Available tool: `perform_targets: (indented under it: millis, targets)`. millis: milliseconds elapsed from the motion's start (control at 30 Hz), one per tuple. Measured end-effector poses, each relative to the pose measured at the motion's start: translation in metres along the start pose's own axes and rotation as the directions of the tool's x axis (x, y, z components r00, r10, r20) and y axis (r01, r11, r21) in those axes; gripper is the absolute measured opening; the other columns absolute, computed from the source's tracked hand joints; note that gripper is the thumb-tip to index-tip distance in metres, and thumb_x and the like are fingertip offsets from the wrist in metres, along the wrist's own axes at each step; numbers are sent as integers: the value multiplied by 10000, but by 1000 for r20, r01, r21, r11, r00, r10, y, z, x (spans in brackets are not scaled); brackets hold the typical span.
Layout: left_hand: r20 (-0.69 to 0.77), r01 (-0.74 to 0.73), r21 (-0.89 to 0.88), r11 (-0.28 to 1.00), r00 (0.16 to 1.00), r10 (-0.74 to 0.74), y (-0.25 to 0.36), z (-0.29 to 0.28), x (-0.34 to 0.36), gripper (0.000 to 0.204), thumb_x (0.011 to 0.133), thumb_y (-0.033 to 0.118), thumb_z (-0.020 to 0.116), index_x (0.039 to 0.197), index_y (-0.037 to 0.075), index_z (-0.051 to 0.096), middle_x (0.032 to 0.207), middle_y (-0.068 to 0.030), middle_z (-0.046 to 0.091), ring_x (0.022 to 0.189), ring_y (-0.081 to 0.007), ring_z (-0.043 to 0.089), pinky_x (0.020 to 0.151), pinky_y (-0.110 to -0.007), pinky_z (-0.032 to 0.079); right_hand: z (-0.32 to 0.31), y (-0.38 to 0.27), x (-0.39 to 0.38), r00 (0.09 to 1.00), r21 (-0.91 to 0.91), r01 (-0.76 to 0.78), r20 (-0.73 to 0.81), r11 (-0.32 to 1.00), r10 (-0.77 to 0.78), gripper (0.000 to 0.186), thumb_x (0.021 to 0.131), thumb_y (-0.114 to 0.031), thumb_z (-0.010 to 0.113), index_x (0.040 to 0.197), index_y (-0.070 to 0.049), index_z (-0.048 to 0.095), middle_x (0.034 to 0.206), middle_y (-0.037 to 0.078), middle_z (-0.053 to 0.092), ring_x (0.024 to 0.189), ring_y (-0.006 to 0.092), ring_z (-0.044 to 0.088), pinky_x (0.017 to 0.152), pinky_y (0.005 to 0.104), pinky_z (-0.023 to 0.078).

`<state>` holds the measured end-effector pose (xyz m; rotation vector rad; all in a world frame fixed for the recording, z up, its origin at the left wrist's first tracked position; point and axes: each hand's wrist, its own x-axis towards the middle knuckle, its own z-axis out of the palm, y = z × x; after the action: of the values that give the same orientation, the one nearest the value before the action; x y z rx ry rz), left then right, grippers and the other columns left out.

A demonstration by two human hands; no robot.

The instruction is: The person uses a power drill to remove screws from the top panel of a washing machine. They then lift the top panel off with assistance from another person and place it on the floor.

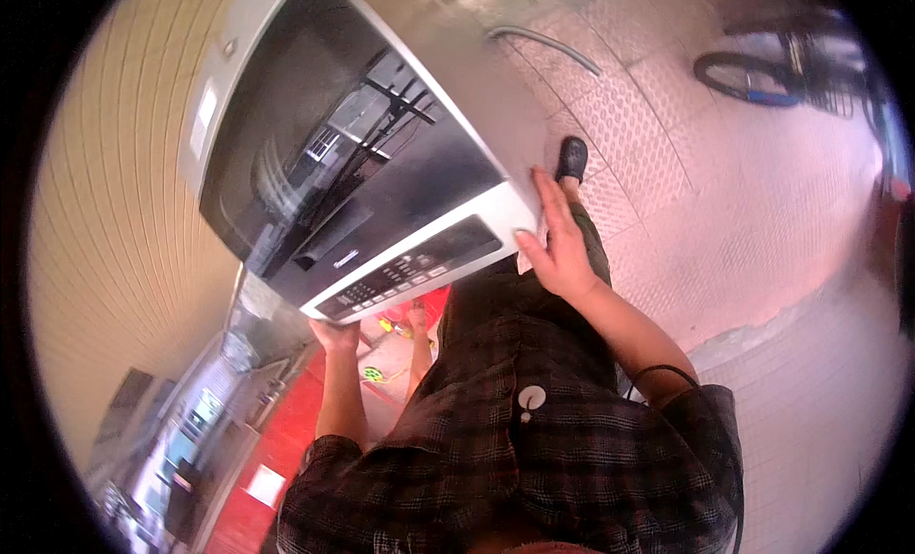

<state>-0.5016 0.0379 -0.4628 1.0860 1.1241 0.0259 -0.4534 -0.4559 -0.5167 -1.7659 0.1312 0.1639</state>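
I hold a silver microwave oven (pixel 381 106) tilted in front of me. Its dark glass door and black button panel (pixel 410 268) face up toward me, and the glass reflects the surroundings. My left hand (pixel 335 335) supports the lower left corner of the panel end, its fingers mostly hidden beneath the casing. On the other corner of that end, my right hand (pixel 560 249) grips the casing, fingers along the side and thumb by the front edge.
A grey hose or pipe (pixel 548 44) lies on the tiled paving (pixel 629 116). A bicycle (pixel 753 78) stands at the far right. Yellowish ribbed panelling (pixel 105 221) rises at the left, above a red surface (pixel 286 449). Below the oven, a bare limb (pixel 419 349) shows, whose I cannot tell.
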Motion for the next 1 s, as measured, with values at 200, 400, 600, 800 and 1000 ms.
perform_targets:
  millis: [200, 400, 600, 800, 1000]
  targets:
    - [21, 10, -293, 956, 1000, -4, -11, 23, -19, 580, 1041, 477, 367, 1426, 67, 507, 1436, -133, 538, 1316, -327, 509, 1112, -515, 436, 13, -7, -3, 995, -47, 59, 82, 997, -55, 688, 1017, -250, 458, 1552, 85, 184, 1593, 302, 264, 1492, 425, 256, 1226, 430, 200]
    - [-31, -69, -188, 980, 997, 65, -35, -27, -19, 640, 1049, 611, 270, 1460, 160, 462, 1443, -68, 526, 1307, -242, 503, 1019, -433, 447, -9, 54, -15, 971, -183, -127, 176, 975, 160, 619, 1089, -368, 328, 1521, 74, 287, 1537, 203, 390, 1441, 294, 345, 1203, 380, 239]
    - [92, -346, -274, 898, 920, 382, -109, -71, 11, 728, 1053, 545, 341, 1588, 59, 247, 1631, -107, 285, 1522, -254, 210, 1223, -461, 193, 32, 23, -6, 982, 278, -174, -20, 945, 186, 637, 1076, -510, 352, 1500, -36, 372, 1504, 103, 456, 1383, 256, 432, 1180, 410, 303]
    - [333, -722, 263, 640, 690, 642, -121, -106, 36, 860, 896, 326, 720, 1555, -9, 280, 1593, -236, 327, 1471, -340, 343, 1155, -396, 371, 54, -8, -12, 970, 146, -216, -82, 965, 230, 759, 1011, -659, 354, 1578, -160, 275, 1607, 51, 309, 1469, 262, 277, 1189, 492, 244]
    - [471, -773, 588, 238, 566, 676, -99, -138, 54, 958, 792, 504, 807, 1502, 16, 387, 1410, -242, 552, 1273, -406, 560, 1047, -447, 477, 68, -15, -21, 964, 49, -230, -129, 972, 234, 797, 997, -684, 339, 1607, -185, 215, 1637, 74, 254, 1504, 311, 218, 1215, 532, 197]
